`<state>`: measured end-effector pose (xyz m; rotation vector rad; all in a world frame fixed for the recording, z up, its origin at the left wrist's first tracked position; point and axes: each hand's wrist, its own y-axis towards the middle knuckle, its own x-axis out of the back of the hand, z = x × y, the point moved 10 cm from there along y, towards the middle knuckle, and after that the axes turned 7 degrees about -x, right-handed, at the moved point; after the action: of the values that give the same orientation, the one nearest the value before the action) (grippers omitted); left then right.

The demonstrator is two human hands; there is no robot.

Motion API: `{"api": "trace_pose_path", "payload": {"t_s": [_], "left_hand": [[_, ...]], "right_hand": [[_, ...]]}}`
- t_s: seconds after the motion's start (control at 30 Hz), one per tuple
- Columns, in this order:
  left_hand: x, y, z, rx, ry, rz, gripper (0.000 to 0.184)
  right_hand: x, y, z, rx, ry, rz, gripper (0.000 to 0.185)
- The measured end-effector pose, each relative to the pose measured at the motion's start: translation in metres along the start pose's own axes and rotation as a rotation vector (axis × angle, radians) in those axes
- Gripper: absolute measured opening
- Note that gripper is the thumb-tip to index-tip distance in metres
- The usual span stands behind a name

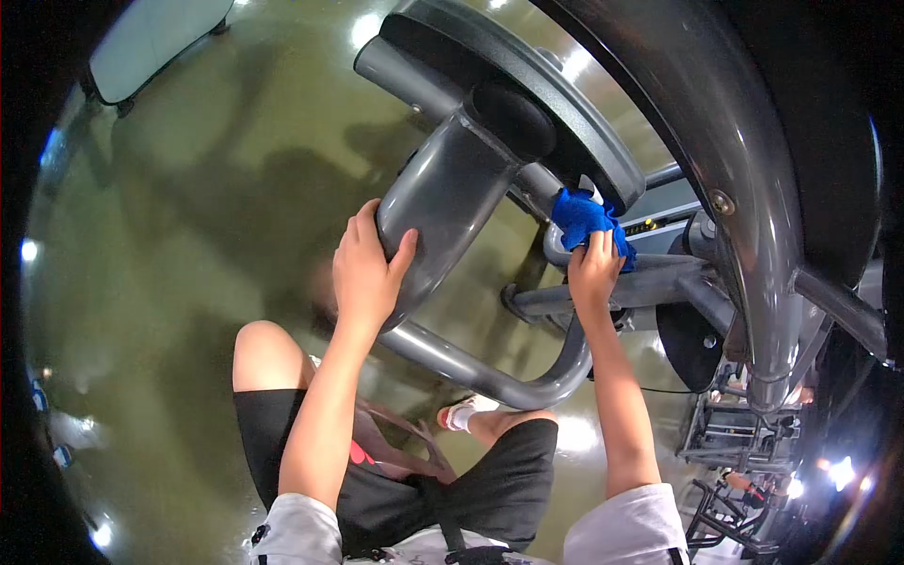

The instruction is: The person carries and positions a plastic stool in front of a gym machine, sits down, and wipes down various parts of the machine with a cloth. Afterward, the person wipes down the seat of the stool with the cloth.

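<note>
My left hand (pixel 365 268) lies against the side of a thick grey metal post (pixel 443 202) of a gym machine, thumb on its front face and fingers around the edge. A blue cloth (pixel 582 217) is bunched in my right hand (pixel 593 268), whose fingers press it near the lower end of a dark padded plate (pixel 537 85). Part of the frame behind the cloth is hidden. Below both hands curves a grey tube (pixel 490 375) of the same machine.
A large curved grey frame arm (pixel 744 151) rises close on the right. Grey tubes (pixel 603 290) with a black disc cross behind my right hand. A pale panel on casters (pixel 151 47) stands at the upper left. Other gym equipment (pixel 744 433) is at the lower right.
</note>
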<state>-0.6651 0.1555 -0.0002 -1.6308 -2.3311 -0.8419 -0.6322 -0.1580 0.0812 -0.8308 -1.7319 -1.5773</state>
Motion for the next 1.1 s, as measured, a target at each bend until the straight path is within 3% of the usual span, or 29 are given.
{"api": "trace_pose_path", "payload": {"t_s": [0.07,0.13,0.17,0.23,0.37,0.43,0.57,0.6,0.77,0.83,0.9,0.93,0.97,1.03,1.1], "left_hand": [[0.001,-0.001,-0.001,-0.005,0.004,-0.012,0.049],[0.002,-0.001,-0.003,-0.013,0.029,-0.025,0.049],[0.000,0.000,-0.003,-0.018,0.027,-0.020,0.049],[0.004,-0.001,-0.005,-0.042,0.024,-0.083,0.051],[0.002,-0.002,-0.001,-0.011,0.004,-0.066,0.051],[0.000,-0.002,-0.001,-0.016,0.004,-0.039,0.051],[-0.004,-0.002,0.004,0.004,-0.036,0.013,0.052],[-0.005,-0.002,0.005,0.014,-0.053,0.022,0.051],[-0.005,-0.002,0.005,0.008,-0.093,0.014,0.052],[-0.004,-0.002,0.002,0.006,-0.081,0.017,0.052],[-0.003,-0.002,0.002,-0.012,-0.065,-0.012,0.049],[-0.001,-0.002,0.001,-0.037,-0.038,-0.030,0.046],[-0.001,-0.002,0.001,-0.034,-0.048,-0.034,0.046],[0.000,-0.001,-0.002,-0.047,-0.026,-0.038,0.046],[0.001,-0.002,-0.001,-0.024,-0.033,-0.036,0.046]], "right_hand": [[0.000,0.003,0.003,-0.010,0.019,-0.009,0.046],[-0.012,0.013,0.024,0.132,0.121,0.016,0.043],[-0.023,0.017,0.035,0.177,0.024,0.008,0.041],[-0.028,0.032,0.063,0.174,0.091,0.129,0.038],[-0.033,0.053,0.054,-0.037,0.167,0.193,0.032],[-0.019,0.042,0.081,0.313,-0.071,0.104,0.031],[-0.011,0.042,0.054,0.154,-0.122,0.240,0.024],[-0.004,0.039,0.037,0.051,-0.005,0.149,0.024],[0.018,0.009,-0.030,-0.233,0.164,0.102,0.025],[0.013,0.001,-0.060,-0.349,0.173,0.181,0.032],[-0.022,-0.011,-0.111,-0.488,0.596,0.271,0.051],[-0.052,-0.039,-0.127,-0.912,0.999,0.573,0.067],[-0.047,-0.043,-0.131,-0.907,0.990,0.571,0.067],[-0.027,-0.047,-0.103,-1.074,1.733,0.467,0.068],[-0.003,-0.038,-0.096,-1.056,1.742,0.389,0.069]]}}
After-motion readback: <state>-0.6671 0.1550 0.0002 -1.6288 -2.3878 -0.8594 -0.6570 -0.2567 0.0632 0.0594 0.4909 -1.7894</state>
